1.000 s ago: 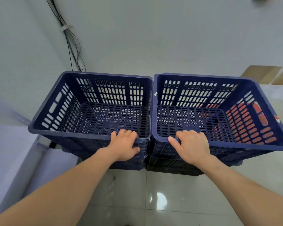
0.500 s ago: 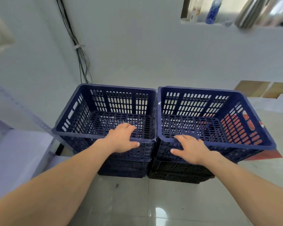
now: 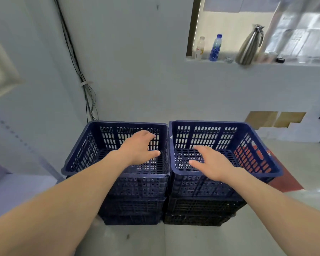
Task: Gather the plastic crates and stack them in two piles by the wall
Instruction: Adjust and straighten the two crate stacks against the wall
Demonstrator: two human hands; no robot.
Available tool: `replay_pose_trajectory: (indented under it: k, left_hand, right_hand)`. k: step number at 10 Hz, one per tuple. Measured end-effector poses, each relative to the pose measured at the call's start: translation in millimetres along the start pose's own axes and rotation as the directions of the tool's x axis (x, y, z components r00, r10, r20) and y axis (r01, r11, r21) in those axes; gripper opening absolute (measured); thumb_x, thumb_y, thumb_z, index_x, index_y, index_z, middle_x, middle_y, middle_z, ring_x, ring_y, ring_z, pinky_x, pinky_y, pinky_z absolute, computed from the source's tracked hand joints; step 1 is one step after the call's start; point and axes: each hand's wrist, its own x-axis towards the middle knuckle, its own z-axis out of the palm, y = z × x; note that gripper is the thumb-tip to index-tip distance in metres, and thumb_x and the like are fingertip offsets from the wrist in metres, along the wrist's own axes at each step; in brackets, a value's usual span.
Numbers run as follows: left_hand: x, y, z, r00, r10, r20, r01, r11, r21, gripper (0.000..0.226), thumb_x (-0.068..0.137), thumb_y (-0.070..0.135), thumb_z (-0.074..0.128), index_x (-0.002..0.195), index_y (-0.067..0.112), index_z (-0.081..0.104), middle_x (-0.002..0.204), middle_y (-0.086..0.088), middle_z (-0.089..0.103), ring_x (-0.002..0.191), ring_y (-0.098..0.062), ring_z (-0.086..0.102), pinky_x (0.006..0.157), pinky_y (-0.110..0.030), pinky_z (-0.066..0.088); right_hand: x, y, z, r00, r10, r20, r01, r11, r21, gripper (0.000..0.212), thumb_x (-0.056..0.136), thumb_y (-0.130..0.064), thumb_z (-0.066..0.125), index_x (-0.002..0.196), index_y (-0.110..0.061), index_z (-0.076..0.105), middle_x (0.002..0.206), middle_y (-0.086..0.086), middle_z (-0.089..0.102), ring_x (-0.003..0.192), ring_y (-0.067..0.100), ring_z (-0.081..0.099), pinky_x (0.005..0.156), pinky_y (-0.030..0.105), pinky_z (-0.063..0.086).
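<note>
Two piles of dark blue slotted plastic crates stand side by side on the floor against the white wall. The left pile's top crate (image 3: 92, 145) and the right pile's top crate (image 3: 248, 143) touch along their inner walls. My left hand (image 3: 139, 148) hovers over the left top crate with fingers loosely spread, holding nothing. Over the right top crate my right hand (image 3: 211, 163) hangs with relaxed fingers, clear of the near rim. Lower crates (image 3: 201, 207) show beneath each top crate.
Black cables (image 3: 85, 93) run down the wall corner behind the left pile. A ledge above right carries two bottles (image 3: 215, 48) and a steel jug (image 3: 249, 47). A red mat (image 3: 286, 182) lies right of the piles. Pale tiled floor (image 3: 174, 241) lies in front.
Both hands have let go of the near rims of the top crates and lifted above them. The view has pulled back and risen, so the piles look smaller and lower.
</note>
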Motion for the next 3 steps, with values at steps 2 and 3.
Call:
replay_pose_trajectory:
  k: [2,3]
  left_hand:
    - [3,32,-35,0.996,0.007,-0.088,-0.009,1.0,-0.017,0.074,0.091,0.057,0.059,0.152,0.022,0.036,0.155,-0.003,0.038,0.141,-0.024,0.039,0.113,-0.046,0.037]
    - [5,48,-53,0.991,0.019,-0.134,-0.02,1.0,-0.009,0.071,0.092,0.056,0.059,0.15,0.02,0.039,0.153,-0.004,0.041,0.138,-0.024,0.041,0.112,-0.042,0.039]
  right_hand:
    - [-5,2,-46,0.99,-0.043,-0.132,0.043,0.999,0.001,0.074,0.102,-0.06,0.048,0.162,-0.023,0.028,0.167,-0.002,0.033,0.15,0.02,0.036,0.119,0.045,0.036]
    - [-5,0,-68,0.975,-0.062,-0.215,0.066,0.998,0.01,0.072,0.101,-0.059,0.049,0.161,-0.023,0.031,0.164,-0.002,0.037,0.142,0.021,0.047,0.116,0.044,0.039]
